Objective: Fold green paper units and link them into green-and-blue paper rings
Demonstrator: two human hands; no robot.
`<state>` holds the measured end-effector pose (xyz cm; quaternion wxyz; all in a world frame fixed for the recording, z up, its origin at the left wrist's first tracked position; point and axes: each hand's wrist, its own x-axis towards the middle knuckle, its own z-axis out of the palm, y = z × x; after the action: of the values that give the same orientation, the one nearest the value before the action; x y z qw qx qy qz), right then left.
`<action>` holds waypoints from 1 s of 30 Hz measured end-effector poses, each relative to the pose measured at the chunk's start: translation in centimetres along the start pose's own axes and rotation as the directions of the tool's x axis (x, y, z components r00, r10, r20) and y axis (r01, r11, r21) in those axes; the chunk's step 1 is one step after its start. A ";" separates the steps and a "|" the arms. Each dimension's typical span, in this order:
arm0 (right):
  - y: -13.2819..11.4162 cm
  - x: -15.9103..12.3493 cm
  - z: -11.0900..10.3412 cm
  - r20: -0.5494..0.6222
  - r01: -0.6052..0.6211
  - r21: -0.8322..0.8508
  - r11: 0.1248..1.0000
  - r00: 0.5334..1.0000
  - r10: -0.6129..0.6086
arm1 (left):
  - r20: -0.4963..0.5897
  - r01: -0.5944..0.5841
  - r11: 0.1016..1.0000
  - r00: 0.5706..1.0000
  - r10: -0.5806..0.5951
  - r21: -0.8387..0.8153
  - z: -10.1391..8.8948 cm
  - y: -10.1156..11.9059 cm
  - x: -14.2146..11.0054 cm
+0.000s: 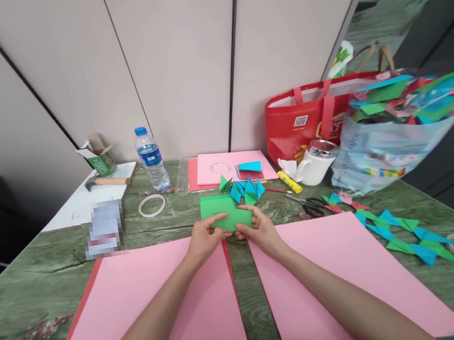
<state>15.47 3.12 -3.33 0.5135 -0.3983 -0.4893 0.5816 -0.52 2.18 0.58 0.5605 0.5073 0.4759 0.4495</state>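
Note:
A piece of green paper [226,220] is held between both hands above the table, one edge raised higher on the left. My left hand [204,240] pinches its lower left part, index finger lying across the front. On the right side, my right hand [263,231] grips the sheet with thumb in front and fingers at the edge. Just beyond it lie folded blue paper pieces [236,192] and a small folded green piece [224,183]. Large pink sheets, one on the left [166,304] and one on the right [331,268], lie under my forearms.
Behind stand a water bottle [152,161], a red bag [286,121], a white cup [316,167] and a plastic bag of folded paper [372,154]. Scissors [315,206], a glue stick [290,182], a paper chain [407,231], a white ring [151,205] and a hammer [111,181] lie around.

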 end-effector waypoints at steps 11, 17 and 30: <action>-0.3 0.1 -0.4 -0.200 0.092 0.056 0.994 0.977 -0.079 | -0.013 -0.155 0.986 0.988 0.154 -0.068 -0.6 -0.2 0.4; -0.5 -0.6 0.1 -0.079 0.225 -0.094 0.970 0.969 -0.232 | 0.004 -0.138 0.990 0.990 0.138 0.024 0.2 -0.9 0.0; -0.8 -1.2 0.7 0.168 0.192 -0.119 0.974 0.971 -0.171 | 0.000 -0.194 0.973 0.981 0.195 0.122 0.2 -1.0 -0.1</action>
<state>15.14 1.85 -2.47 0.4968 -0.3384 -0.6004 0.5273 -0.30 2.00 -0.37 0.4789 0.5820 0.4539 0.4753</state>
